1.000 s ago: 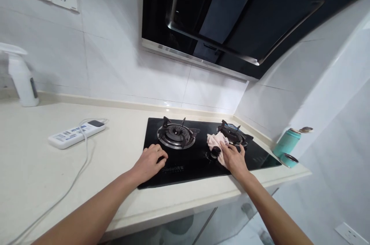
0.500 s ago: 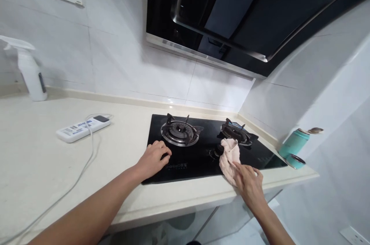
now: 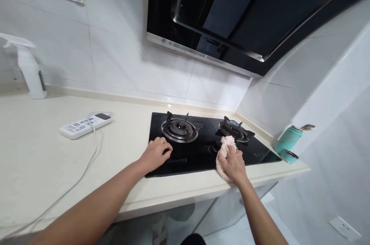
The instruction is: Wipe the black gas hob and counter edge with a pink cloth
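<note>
Kitchen corner, white tile, black range hood [image 3: 245, 13] above a cream countertop [image 3: 43, 160]. Glass gas hob [image 3: 202, 152] is rigid, slick and breakable, so no leaning hard on it. Left hand [image 3: 154, 154] rests loosely curled at the hob's front-left edge, bracing. Right hand [image 3: 234, 162] presses flat on a pinkish cloth [image 3: 225, 146], bunched at the front edge beside the right control knob [image 3: 217, 147]. Cloth looks light, soft, limp; best gripped by the bunch under the palm.
</note>
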`<state>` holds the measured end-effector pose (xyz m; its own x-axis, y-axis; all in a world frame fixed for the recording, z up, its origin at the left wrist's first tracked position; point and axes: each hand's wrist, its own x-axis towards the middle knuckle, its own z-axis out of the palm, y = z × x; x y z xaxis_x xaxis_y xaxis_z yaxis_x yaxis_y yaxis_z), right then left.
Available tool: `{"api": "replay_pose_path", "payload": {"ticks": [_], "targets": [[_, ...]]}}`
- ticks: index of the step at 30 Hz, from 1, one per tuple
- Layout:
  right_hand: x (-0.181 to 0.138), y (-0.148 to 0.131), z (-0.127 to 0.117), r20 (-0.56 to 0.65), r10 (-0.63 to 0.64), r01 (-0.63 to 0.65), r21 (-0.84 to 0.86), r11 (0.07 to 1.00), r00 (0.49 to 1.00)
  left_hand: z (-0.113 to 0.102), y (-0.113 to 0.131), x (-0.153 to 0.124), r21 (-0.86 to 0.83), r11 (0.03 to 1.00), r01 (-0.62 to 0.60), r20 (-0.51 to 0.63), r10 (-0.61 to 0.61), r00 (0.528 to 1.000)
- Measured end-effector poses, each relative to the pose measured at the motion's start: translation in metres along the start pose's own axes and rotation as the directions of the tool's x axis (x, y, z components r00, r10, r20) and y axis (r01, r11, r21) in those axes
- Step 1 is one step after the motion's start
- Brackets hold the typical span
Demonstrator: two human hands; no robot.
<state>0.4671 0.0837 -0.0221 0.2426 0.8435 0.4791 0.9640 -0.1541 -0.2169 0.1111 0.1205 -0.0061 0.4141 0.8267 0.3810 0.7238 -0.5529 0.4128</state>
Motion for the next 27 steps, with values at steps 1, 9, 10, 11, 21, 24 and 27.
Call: {"api": "replay_pose_path", "payload": {"ticks": [1, 9, 10, 11, 21, 24, 27], "targets": [[-0.006, -0.001, -0.001, -0.003, -0.014, 0.014, 0.012, 1.000, 1.000, 0.000, 0.000, 0.000, -0.001, 1.000, -0.002, -0.003, 0.002, 1.000], [-0.062, -0.090, -0.024, 0.047, -0.410, 0.387, 0.252, 0.887, 0.911, 0.001, -0.002, -0.003, -0.004, 1.000, -0.001, -0.026, 0.001, 1.000], [-0.061, -0.107, -0.025, 0.082, -0.431, 0.403, 0.235, 0.884, 0.898, 0.000, -0.002, -0.003, -0.004, 1.000, 0.003, -0.026, -0.003, 1.000], [-0.056, -0.121, -0.025, 0.115, -0.431, 0.404, 0.198, 0.893, 0.895, 0.000, -0.003, -0.004, -0.006, 1.000, 0.006, -0.025, -0.006, 1.000], [0.051, -0.087, -0.018, 0.105, -0.102, 0.106, -0.030, 0.994, 0.989, 0.000, -0.001, -0.004, -0.017, 1.000, 0.015, -0.020, -0.015, 1.000], [0.094, -0.075, -0.029, -0.010, -0.053, 0.053, -0.004, 0.999, 0.999, 0.000, 0.001, -0.005, -0.012, 1.000, 0.015, -0.022, -0.016, 1.000], [0.143, -0.071, -0.031, -0.123, -0.041, 0.037, -0.033, 0.999, 0.992, 0.001, 0.002, -0.007, -0.004, 1.000, 0.020, -0.026, -0.020, 0.999]]}}
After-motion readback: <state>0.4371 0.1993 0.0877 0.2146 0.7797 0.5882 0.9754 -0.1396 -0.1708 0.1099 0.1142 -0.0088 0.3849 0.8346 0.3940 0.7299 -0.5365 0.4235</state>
